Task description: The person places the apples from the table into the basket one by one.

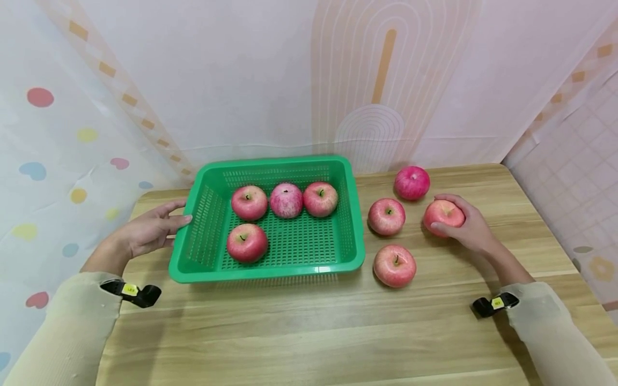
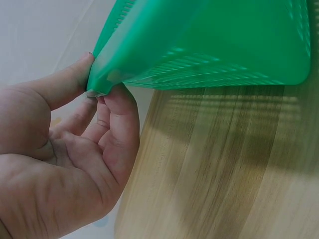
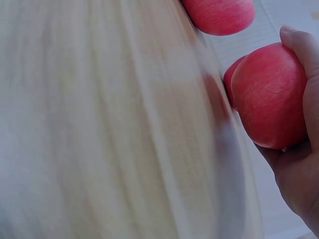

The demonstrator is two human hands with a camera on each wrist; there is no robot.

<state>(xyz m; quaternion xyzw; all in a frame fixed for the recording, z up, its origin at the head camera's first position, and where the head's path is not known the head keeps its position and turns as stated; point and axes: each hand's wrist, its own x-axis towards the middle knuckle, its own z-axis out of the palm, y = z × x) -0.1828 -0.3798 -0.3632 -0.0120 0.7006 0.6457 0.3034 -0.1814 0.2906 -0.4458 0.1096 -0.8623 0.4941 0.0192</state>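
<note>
On the tabletop (image 1: 289,335), head view: green basket (image 1: 289,271) left of centre, four apples (image 1: 247,243) in it; held apple (image 1: 443,213) right of it, near three loose apples (image 1: 395,266).
Left hand (image 1: 152,229): pinches basket's left rim, thumb on top.
Right hand (image 1: 465,225): fingers and thumb curled round the held apple's sides.
Apple handling: probably firm, middling weight, waxy so a bit slippery, bruises if dropped. Best taken across the widest part, thumb opposite fingers.
Basket handling: looks like thin plastic, likely light with some flex; take it by the rim, both ends if moved loaded.
Left wrist view: thumb and fingers pinch the rim from opposite sides. Basket cut off by the frame; contents out of sight.
Right wrist view: held apple partly covers a second apple (image 3: 230,82); third apple (image 3: 222,16) cut off at top. Wood grain blurred.
Can't tell: whether held apple touches the tabletop.
</note>
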